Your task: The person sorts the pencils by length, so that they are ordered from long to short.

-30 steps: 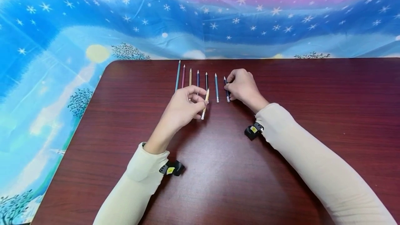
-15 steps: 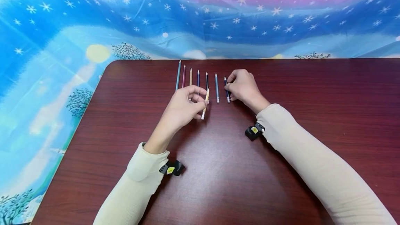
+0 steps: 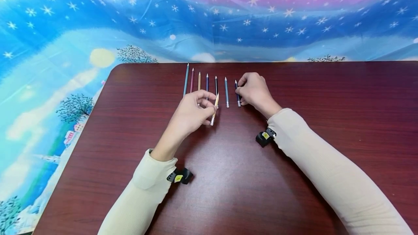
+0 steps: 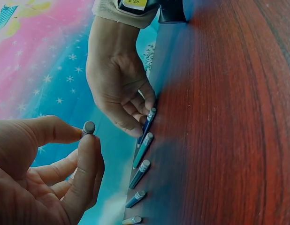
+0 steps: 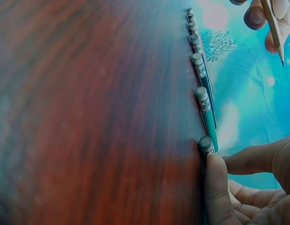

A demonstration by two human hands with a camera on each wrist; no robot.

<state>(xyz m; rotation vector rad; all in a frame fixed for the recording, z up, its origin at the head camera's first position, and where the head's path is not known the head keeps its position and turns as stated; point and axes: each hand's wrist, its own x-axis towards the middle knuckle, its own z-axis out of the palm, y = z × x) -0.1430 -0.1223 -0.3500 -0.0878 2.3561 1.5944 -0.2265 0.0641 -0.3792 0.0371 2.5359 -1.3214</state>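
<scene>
My left hand [image 3: 194,111] pinches a yellow pencil [image 3: 214,108] between thumb and fingers, held above the table with its sharpened tip pointing away. In the left wrist view only the eraser end of this pencil [image 4: 88,127] shows. My right hand [image 3: 255,90] pinches a dark blue pencil [image 3: 237,93] that lies at the right end of a row. Beside it lies a teal-blue pencil [image 3: 226,91], then a black pencil [image 3: 216,83] and a blue pencil [image 3: 207,82]. Farther left are a tan pencil [image 3: 199,79], a pink-red pencil [image 3: 192,79] and a longer teal pencil [image 3: 186,79]; my left hand partly hides several of them.
The dark red-brown wooden table [image 3: 222,191] reaches past both arms. Behind it and along its left side hangs a colourful snowflake-patterned cloth [image 3: 196,17]. Each sleeve cuff carries a small black camera, one on the left [image 3: 184,176] and one on the right [image 3: 263,137].
Both hands keep their grips and stay almost still. The dark blue pencil has shifted very slightly to the right. The cloth at the left has shifted.
</scene>
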